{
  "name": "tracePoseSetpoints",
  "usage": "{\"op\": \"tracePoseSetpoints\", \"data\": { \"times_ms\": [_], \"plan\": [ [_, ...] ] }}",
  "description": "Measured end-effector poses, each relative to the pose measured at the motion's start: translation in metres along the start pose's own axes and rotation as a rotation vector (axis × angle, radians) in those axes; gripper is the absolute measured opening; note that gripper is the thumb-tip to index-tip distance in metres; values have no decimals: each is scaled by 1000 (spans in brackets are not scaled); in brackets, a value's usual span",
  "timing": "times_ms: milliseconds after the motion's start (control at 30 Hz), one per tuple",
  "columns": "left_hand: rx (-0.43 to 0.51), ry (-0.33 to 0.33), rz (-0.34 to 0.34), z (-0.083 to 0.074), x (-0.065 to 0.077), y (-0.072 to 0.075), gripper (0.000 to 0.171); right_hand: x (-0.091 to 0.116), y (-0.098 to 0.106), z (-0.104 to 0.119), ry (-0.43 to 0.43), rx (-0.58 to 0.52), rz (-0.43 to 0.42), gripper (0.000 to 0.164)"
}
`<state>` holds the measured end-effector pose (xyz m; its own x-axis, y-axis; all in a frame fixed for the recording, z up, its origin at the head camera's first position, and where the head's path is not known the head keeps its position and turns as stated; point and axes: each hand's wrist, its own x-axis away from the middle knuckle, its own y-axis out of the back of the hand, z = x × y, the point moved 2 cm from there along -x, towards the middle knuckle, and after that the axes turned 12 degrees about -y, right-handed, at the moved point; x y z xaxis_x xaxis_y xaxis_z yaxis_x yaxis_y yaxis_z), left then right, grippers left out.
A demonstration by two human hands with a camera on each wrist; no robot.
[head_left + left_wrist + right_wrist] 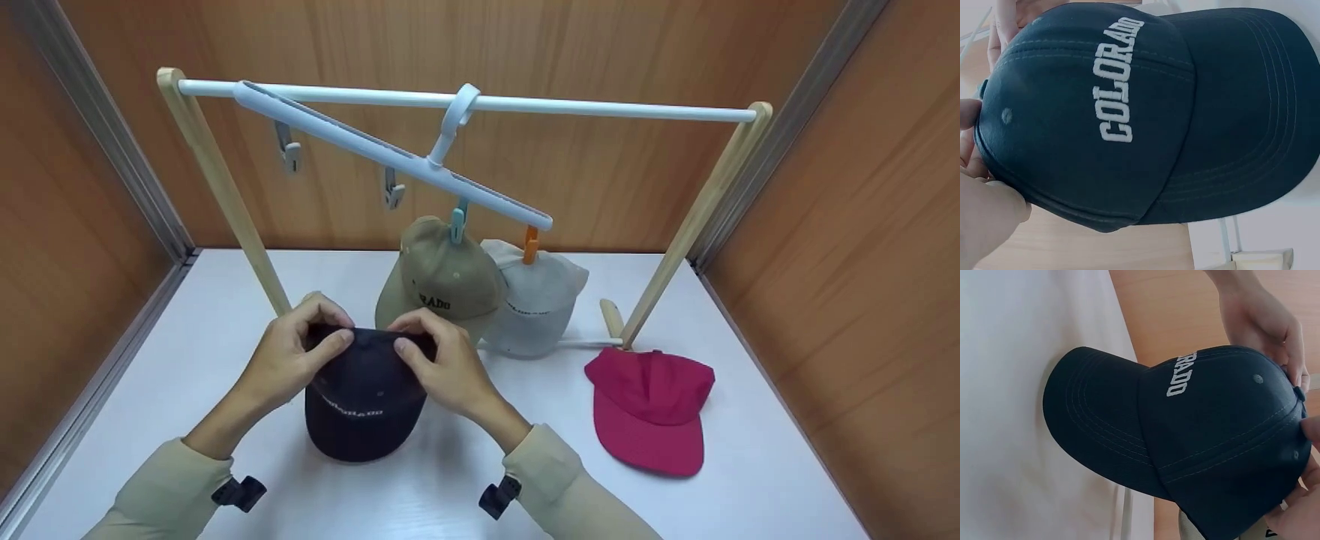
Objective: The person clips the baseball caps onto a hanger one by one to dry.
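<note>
A dark navy baseball cap (364, 390) hangs between both hands, brim downward, with white COLORADO lettering on its front in the left wrist view. My left hand (292, 345) pinches the top of the crown on the left, thumb in front. On the right of the crown, my right hand (450, 367) pinches it the same way. Behind the cap, a pale blue hanger (337, 135) hooks over a white bar. A khaki cap (450, 277) is clipped to it by a teal clip (457, 225), and a light grey cap (536, 300) by an orange clip (531, 244).
Two grey clips (290, 154) on the hanger's left half hold nothing. The white bar (600, 107) rests on wooden legs (697, 225). A crimson cap (651, 412) lies on the white table (750, 480) at the right. Wood-grain panels (840, 255) enclose the back and sides.
</note>
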<state>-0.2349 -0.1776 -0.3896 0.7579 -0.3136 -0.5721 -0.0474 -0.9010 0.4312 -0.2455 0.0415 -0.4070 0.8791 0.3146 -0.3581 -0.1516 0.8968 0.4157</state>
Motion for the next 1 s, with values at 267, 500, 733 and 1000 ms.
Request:
{"op": "tracePoseSetpoints", "data": {
  "times_ms": [267, 500, 733, 1000],
  "plan": [
    [-39, 0, 29, -2, -2, 5, 8, -3, 5, 5, -18, 1, 38, 13],
    [-85, 41, 49, -6, -6, 7, 8, -5, 12, 9, -20, 17, 49, 12],
    [-166, 22, 33, -11, -12, 11, 9, -11, 19, 17, -8, 39, 39, 12],
    [-199, -42, 3, -21, -23, 15, 9, -20, 28, 31, 14, 37, 37, 11]
  ]
}}
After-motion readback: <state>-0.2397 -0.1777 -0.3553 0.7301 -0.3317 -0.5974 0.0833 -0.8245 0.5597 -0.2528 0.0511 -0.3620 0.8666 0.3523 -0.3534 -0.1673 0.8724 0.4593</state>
